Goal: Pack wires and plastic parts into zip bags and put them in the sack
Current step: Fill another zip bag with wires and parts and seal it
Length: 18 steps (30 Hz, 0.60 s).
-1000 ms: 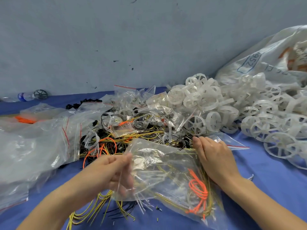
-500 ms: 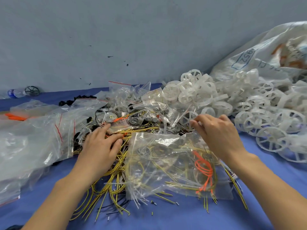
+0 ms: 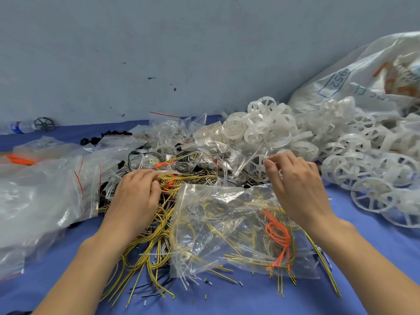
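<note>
Fingers (image 3: 145, 176) of our left hand (image 3: 134, 196) grip loose yellow wires (image 3: 145, 253). Right hand (image 3: 297, 187) is curled, can't tell round what. The clear zip bag of yellow and orange wires (image 3: 227, 223) lies between them on the blue worktop (image 3: 227, 298). Yanking tangles could drag it and spill wires.

Up top, a plain grey-blue wall (image 3: 204, 53) spans the whole frame, matte, speckled with small dark marks around the centre. Below it, a blue covered tabletop (image 3: 375, 258) runs to the bottom edge. At far left a plastic bottle (image 3: 17, 128) lies against the wall. The light is soft and even.
</note>
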Available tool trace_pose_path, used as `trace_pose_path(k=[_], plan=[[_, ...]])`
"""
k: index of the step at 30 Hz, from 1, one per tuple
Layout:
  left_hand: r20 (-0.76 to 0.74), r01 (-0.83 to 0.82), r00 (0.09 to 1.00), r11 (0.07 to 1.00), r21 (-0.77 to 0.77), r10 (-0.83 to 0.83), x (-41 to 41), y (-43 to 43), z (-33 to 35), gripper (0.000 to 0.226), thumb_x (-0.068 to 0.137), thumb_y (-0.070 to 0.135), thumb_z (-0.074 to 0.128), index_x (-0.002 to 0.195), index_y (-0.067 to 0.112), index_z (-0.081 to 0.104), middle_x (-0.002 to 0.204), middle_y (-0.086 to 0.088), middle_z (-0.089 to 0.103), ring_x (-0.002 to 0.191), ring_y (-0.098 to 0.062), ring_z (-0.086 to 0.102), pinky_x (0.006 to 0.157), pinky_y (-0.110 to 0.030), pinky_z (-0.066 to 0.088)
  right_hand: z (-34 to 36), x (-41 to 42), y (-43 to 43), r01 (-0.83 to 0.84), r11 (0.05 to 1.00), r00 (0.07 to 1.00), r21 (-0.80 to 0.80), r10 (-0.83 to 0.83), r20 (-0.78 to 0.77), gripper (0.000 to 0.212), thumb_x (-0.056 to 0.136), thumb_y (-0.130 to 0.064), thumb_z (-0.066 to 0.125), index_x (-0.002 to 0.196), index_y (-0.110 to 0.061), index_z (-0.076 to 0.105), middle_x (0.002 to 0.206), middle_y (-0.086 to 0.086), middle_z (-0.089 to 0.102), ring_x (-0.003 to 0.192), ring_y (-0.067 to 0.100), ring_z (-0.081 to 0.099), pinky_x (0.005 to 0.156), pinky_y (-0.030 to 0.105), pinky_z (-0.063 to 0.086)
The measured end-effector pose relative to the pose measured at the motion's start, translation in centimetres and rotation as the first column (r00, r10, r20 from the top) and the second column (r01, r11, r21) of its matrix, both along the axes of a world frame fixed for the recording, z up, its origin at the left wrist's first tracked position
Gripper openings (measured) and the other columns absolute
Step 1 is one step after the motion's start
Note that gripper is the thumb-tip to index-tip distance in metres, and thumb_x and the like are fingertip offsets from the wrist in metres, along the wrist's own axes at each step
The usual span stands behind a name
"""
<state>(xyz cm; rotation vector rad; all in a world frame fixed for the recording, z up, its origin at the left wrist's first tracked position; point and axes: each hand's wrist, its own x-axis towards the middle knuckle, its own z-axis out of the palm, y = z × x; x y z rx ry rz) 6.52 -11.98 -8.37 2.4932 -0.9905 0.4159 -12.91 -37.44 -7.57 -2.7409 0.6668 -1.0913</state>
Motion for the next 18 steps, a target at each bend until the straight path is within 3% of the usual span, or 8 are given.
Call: trace_pose_path(k=[5,10,13,16,18], plan=[[-0.018,0.01,1.0,0.994,-0.106,-0.012,-0.1,0.1,0.4,0.037,0.101,0.024,0.04,0.131,0.011,0.057,0.133,-0.001,0.056,0.128,-0.016,0.039,0.11,-0.035,0.031,-0.2,0.3,0.3,-0.011,1.0,1.0,0.0,0.011,-0.001,0.03,0.103,-0.036,0.036,0.102,-0.018,0.06,0.095,0.0,0.06,0.084,0.027,0.058,0.08,0.042,0.038],[0.111,0.092,0.992,0.952,-0.293,-0.062,-0.9,0.0,2.1,0.026,0.099,0.012,0.05,0.119,0.013,0.065,0.115,0.005,0.058,0.105,-0.007,0.049,0.091,-0.027,0.042,0.1,0.4,0.7,-0.047,0.998,0.997,0.042,0.045,0.059,0.026,0.105,-0.033,0.037,0.104,-0.02,0.06,0.097,-0.001,0.061,0.087,0.026,0.058,0.081,0.042,0.038],[0.189,0.166,0.977,0.902,-0.398,-0.097,-1.9,0.0,4.1,0.024,0.097,0.008,0.053,0.116,0.016,0.066,0.11,0.007,0.057,0.086,-0.005,0.055,0.076,-0.019,0.049,0.6,0.7,1.5,-0.107,0.989,0.989,0.099,0.096,0.108,0.028,0.104,-0.035,0.034,0.106,-0.022,0.059,0.099,-0.005,0.06,0.091,0.021,0.057,0.082,0.038,0.037],[0.258,0.238,0.957,0.864,-0.444,-0.131,-3.2,0.2,6.6,0.021,0.097,0.009,0.055,0.113,0.017,0.067,0.108,0.005,0.06,0.087,-0.003,0.057,0.077,-0.005,0.042,1.3,1.0,2.9,-0.204,0.966,0.968,0.16,0.174,0.183,0.024,0.104,-0.035,0.037,0.111,-0.024,0.058,0.103,-0.009,0.061,0.094,0.014,0.056,0.085,0.032,0.036],[0.257,0.28,0.95,0.842,-0.461,-0.175,-4.4,0.2,8.2,0.018,0.098,0.013,0.055,0.11,0.02,0.067,0.103,0.01,0.062,0.085,-0.003,0.06,0.074,-0.006,0.043,1.9,1.1,4.2,-0.316,0.917,0.932,0.244,0.252,0.259,0.023,0.104,-0.036,0.039,0.115,-0.026,0.057,0.103,-0.014,0.062,0.096,0.006,0.057,0.083,0.026,0.041]])
